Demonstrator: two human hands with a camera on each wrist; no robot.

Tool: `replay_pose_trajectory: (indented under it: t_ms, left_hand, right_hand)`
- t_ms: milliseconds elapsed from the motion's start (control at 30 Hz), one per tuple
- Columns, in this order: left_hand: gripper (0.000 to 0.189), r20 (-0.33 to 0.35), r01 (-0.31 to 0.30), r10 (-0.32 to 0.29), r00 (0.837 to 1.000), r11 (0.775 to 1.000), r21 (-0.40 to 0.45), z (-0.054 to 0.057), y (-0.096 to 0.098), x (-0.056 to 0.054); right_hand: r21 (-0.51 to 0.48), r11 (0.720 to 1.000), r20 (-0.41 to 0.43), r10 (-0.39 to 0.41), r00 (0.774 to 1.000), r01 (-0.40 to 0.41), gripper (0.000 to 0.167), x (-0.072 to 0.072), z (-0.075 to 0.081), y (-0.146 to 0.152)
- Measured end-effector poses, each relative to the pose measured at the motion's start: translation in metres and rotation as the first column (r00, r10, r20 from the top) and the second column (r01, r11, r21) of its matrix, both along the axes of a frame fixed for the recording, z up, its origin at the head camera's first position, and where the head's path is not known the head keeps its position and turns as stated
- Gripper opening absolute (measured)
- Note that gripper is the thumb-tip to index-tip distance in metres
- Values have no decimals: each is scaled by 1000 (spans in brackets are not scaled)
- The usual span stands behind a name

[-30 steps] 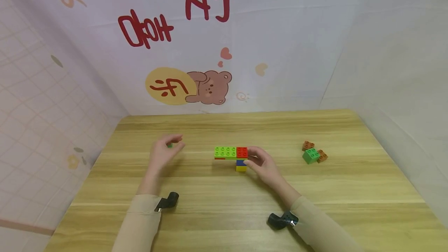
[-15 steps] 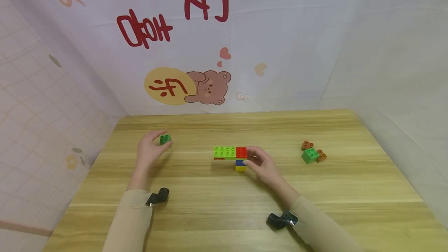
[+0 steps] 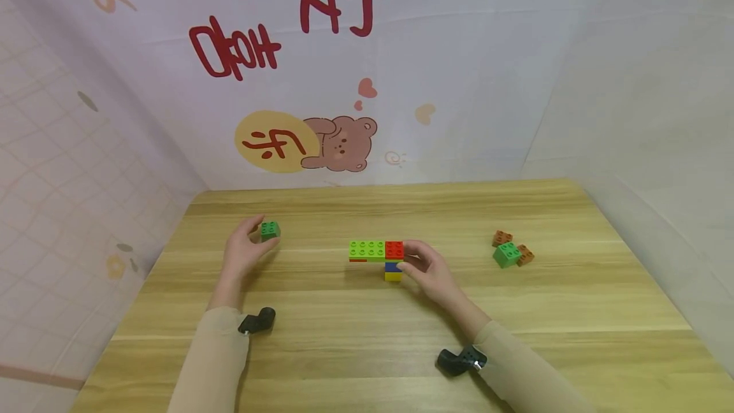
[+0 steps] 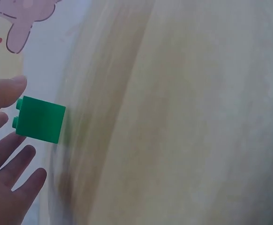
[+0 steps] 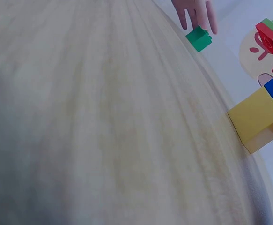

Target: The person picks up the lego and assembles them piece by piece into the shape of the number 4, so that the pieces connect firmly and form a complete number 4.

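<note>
On the left of the table a green building brick [image 3: 271, 231] stands with its studs up. My left hand [image 3: 243, 252] is around it, thumb and forefinger spread on either side. In the left wrist view the fingers [image 4: 26, 161] are loosely extended beside the green brick's studs [image 4: 40, 119]. My right hand [image 3: 430, 273] holds a brick structure at its right side, the thumb at the blue brick [image 3: 392, 267]. Below the blue is a yellow brick [image 3: 392, 276]; on top are a red brick [image 3: 394, 249] and a long lime-green brick [image 3: 367, 249] that overhangs leftward, with red beneath its left end.
To the right, another green brick [image 3: 507, 255] lies against two brown bricks, one behind it [image 3: 503, 238] and one beside it [image 3: 524, 255]. The wooden table [image 3: 344, 343] ends at a printed cloth backdrop [image 3: 470, 81]. Each wrist carries a small black camera.
My left hand has moved leftward from over the green brick to around it, with its fingers spread, uncovering the brick. My right hand and the brick structure stay in place.
</note>
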State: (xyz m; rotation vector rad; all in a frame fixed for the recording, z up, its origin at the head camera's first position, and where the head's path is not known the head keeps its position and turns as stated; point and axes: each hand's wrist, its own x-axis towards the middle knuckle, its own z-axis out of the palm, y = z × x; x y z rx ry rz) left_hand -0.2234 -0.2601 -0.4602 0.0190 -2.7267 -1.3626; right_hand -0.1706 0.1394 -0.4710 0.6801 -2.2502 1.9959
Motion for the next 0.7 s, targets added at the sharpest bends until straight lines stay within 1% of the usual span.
replay_pose_trajectory:
  t_ms: [100, 233, 400, 500, 700]
  left_hand:
    - [73, 24, 9, -10, 1000, 999, 35, -4, -1, -2]
    - [73, 21, 26, -27, 999, 999, 41, -9, -2, -5]
    - [60, 37, 18, -18, 999, 1000, 15, -14, -2, -5]
    - [52, 30, 19, -19, 999, 1000, 7, -15, -2, -4]
    - [46, 27, 34, -34, 999, 999, 0, -13, 3, 0]
  right_hand:
    - [-10, 1000, -2, 5, 1000, -5, 34, 0, -1, 0]
    - [-17, 1000, 3, 6, 1000, -6, 34, -1, -2, -1]
    - [-26, 1000, 14, 13, 1000, -13, 34, -1, -2, -1]
    - [-20, 1000, 18, 12, 1000, -11, 34, -1, -2, 0]
    - [3, 1000, 16, 5, 1000, -5, 35, -1, -2, 0]
